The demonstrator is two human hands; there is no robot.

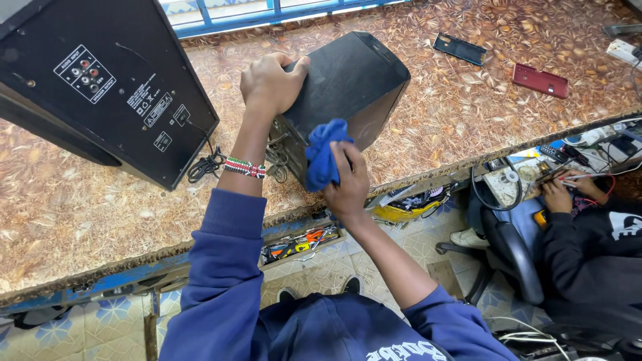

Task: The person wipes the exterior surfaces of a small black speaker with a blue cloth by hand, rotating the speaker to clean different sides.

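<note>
A small black speaker box [348, 83] stands tilted on the leaf-patterned counter [80, 214]. My left hand [271, 83] grips its top left edge; a beaded band circles that wrist. My right hand [348, 184] holds a bunched blue cloth [323, 157] pressed against the near side of the small speaker. Its loose cables [277, 160] hang below my left forearm.
A large black speaker [100, 80] with rear sockets and a coiled cord [204, 167] stands at the left. A black phone cover [459, 48] and a red one [540, 80] lie far right. Another person [588, 241] works at a cluttered bench on the right, seated.
</note>
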